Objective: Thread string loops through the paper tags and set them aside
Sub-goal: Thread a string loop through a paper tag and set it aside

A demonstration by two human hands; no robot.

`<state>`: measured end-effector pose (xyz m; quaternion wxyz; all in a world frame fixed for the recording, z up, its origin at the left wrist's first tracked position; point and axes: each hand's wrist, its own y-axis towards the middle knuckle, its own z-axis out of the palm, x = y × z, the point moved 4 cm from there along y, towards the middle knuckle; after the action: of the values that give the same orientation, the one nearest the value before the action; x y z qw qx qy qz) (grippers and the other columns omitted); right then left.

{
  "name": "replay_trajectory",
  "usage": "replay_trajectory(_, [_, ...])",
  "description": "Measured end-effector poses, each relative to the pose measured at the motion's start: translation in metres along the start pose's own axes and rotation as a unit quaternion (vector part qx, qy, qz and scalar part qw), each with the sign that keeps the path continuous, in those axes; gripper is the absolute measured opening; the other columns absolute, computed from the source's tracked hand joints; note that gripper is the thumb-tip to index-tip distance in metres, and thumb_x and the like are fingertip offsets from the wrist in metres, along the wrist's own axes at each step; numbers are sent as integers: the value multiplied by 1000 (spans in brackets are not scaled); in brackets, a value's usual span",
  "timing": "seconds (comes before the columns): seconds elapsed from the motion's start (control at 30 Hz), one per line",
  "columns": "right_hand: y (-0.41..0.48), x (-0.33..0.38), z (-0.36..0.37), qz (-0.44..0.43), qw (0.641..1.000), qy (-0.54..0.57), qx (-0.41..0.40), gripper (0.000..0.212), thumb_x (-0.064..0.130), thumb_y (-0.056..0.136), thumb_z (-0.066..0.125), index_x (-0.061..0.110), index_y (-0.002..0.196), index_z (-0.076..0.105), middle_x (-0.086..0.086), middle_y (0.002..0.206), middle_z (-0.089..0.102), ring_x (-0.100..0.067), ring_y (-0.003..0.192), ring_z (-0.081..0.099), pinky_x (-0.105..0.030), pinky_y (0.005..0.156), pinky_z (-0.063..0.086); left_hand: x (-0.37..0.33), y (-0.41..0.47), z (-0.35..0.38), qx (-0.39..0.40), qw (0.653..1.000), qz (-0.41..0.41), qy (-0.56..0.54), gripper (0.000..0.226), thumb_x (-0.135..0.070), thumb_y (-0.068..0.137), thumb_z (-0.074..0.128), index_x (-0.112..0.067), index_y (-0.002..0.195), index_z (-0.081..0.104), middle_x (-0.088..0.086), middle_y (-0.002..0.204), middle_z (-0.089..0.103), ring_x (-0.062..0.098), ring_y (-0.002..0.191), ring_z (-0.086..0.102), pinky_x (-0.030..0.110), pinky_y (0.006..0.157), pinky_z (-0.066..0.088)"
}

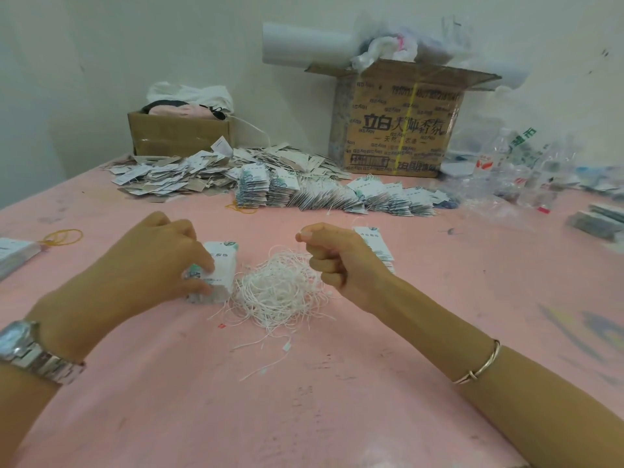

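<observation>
A tangle of white string loops (278,288) lies on the pink table (304,400) between my hands. My left hand (162,261) rests on a small stack of white paper tags (219,271) to the left of the tangle, fingers curled over the top tag. My right hand (329,256) hovers just right of the strings, thumb and forefinger pinching a thin white string that runs down to the pile. Behind my right hand lies another short stack of tags (376,246). A long fanned row of threaded tags (334,197) lies farther back.
A loose heap of tags (189,173) spreads at the back left before a small cardboard box (179,133). A large printed box (401,119) stands at the back right, with plastic bottles and bags (506,163) beside it. Yellow rubber bands (64,237) lie left.
</observation>
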<state>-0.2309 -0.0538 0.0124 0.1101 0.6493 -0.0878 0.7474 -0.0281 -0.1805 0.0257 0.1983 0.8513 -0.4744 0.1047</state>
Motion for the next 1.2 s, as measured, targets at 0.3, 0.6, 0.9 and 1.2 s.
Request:
replay_trajectory(0.3, [1, -5, 0, 5, 1000, 1, 1, 16, 7, 90, 63, 16, 77, 64, 7, 57, 30, -6, 43, 19, -15, 32, 18, -1, -2, -4, 13, 1000, -10, -18, 33, -69, 87, 49, -56, 115, 60, -18, 118, 55, 2, 97, 47, 20, 83, 22])
replay_trajectory(0.6, [2, -11, -2, 15, 1000, -2, -15, 15, 5, 91, 60, 13, 79, 64, 8, 53, 32, -5, 41, 21, -15, 31, 19, -15, -5, -18, -41, 999, -24, 7, 24, -46, 86, 53, -38, 95, 75, -10, 89, 66, 11, 77, 51, 26, 80, 26])
replay_trajectory(0.9, [0, -15, 2, 27, 999, -29, -11, 14, 6, 90, 63, 14, 78, 63, 8, 54, 31, -6, 42, 21, -15, 33, 18, -16, -11, -21, -17, 999, -34, -10, 40, -73, 83, 51, -44, 102, 71, -12, 98, 66, 10, 78, 48, 27, 78, 24])
replay_trajectory(1.2, [0, -15, 6, -27, 999, -27, 17, 7, 21, 91, 65, 20, 85, 62, 0, 73, 63, -6, 44, 22, -16, 39, 20, -36, -26, -63, -380, 922, 41, -54, 13, -24, 89, 69, -18, 79, 76, -7, 86, 76, 22, 76, 65, 37, 74, 33])
